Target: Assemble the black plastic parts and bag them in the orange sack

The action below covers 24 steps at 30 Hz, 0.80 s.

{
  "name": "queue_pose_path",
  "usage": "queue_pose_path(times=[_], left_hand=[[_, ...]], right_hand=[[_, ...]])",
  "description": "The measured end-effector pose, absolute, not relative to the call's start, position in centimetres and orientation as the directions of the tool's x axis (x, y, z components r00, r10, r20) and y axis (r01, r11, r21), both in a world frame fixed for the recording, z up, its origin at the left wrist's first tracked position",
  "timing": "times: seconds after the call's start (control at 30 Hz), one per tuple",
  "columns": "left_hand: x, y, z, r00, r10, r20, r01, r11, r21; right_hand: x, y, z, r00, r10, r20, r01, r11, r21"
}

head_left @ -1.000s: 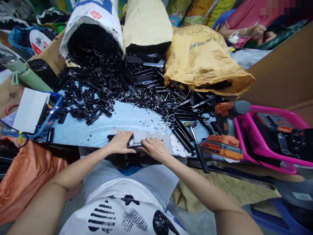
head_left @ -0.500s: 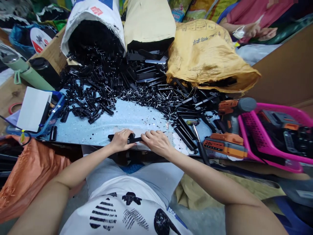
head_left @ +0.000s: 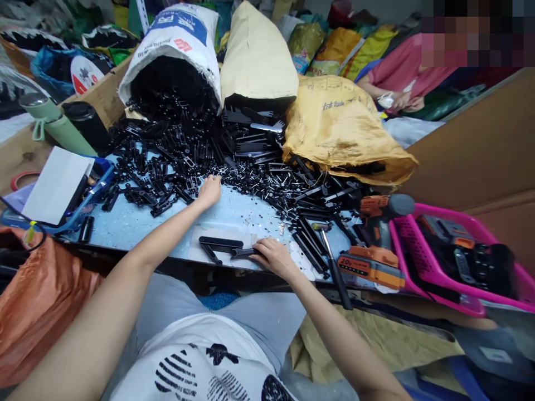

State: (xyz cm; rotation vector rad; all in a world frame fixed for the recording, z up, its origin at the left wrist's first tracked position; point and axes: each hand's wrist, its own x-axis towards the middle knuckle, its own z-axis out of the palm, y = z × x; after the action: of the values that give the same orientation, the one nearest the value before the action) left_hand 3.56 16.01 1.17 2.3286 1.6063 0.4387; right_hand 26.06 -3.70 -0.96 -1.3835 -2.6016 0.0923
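My left hand [head_left: 210, 190] is stretched out to the near edge of a heap of small black rivet-like pins [head_left: 251, 181]. Its fingers are bunched together there, and whatever they pinch is hidden. By the table's front edge, my right hand [head_left: 275, 256] is closed on the end of a black wrench-shaped piece [head_left: 242, 252]. That piece lies against a long black slotted bar [head_left: 221, 243], with another short black arm [head_left: 211, 254] angled below. All of these rest on a pale pad [head_left: 198, 236] on the light-blue tabletop.
Black parts [head_left: 154, 178] spill from a white sack [head_left: 175, 44], with a beige sack [head_left: 259, 61] and a yellow sack [head_left: 346, 128] alongside. At right are a hammer [head_left: 334, 267], an orange cordless drill [head_left: 371, 262] and a pink basket [head_left: 405, 239]. A co-worker [head_left: 397, 83] sits beyond.
My left hand has let go of the black pieces at the front edge and moved forward to the pin heap. My right hand stays on the wrench-shaped piece. The view has shifted slightly.
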Motion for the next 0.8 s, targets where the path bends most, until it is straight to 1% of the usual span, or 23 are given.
queue_pose_path(times=[0.07,0.13,0.2,0.27,0.33,0.4,0.43,0.5,0.6,0.73,0.8], left_hand=[[3.9,19.2,0.9,0.285,0.954,0.096,0.891,-0.3,0.34],[4.2,20.8,0.6,0.312,0.946,0.084,0.892,-0.322,0.317],[4.2,20.9,0.5,0.344,0.935,0.085,0.881,-0.352,0.315],[4.0,19.8,0.5,0.374,0.922,0.101,0.871,-0.387,0.304],[3.2,17.9,0.7,0.401,0.904,0.151,0.848,-0.428,0.311],[1.8,15.2,1.0,0.411,0.887,0.209,0.819,-0.46,0.344],[0.9,13.8,1.2,0.415,0.88,0.231,0.802,-0.474,0.364],[-1.3,10.7,1.5,0.432,0.868,0.246,0.779,-0.496,0.384],[-4.5,6.7,2.0,0.471,0.852,0.23,0.77,-0.523,0.364],[-6.7,3.4,2.7,0.529,0.841,0.111,0.764,-0.529,0.371],[-6.6,2.7,3.3,0.56,0.827,0.041,0.771,-0.539,0.341]], right_hand=[[26.0,-4.3,-1.1,-0.53,0.839,0.121,0.821,0.544,-0.173],[26.1,-4.3,-0.9,-0.515,0.85,0.108,0.828,0.527,-0.194],[26.6,-3.2,-0.4,-0.461,0.877,0.134,0.855,0.48,-0.197],[27.8,-1.0,0.2,-0.327,0.925,0.192,0.915,0.361,-0.179],[29.2,2.0,0.5,-0.143,0.961,0.236,0.973,0.18,-0.145],[30.3,5.2,0.6,0.007,0.971,0.239,0.994,0.019,-0.108],[30.7,6.6,0.5,0.046,0.974,0.223,0.996,-0.027,-0.091],[31.1,8.9,0.2,0.07,0.983,0.17,0.996,-0.06,-0.063],[31.3,10.6,-0.2,0.071,0.993,0.099,0.997,-0.068,-0.033],[31.5,10.1,-0.5,0.072,0.99,0.122,0.996,-0.065,-0.057],[31.5,9.5,-0.7,0.078,0.986,0.148,0.996,-0.07,-0.061]])
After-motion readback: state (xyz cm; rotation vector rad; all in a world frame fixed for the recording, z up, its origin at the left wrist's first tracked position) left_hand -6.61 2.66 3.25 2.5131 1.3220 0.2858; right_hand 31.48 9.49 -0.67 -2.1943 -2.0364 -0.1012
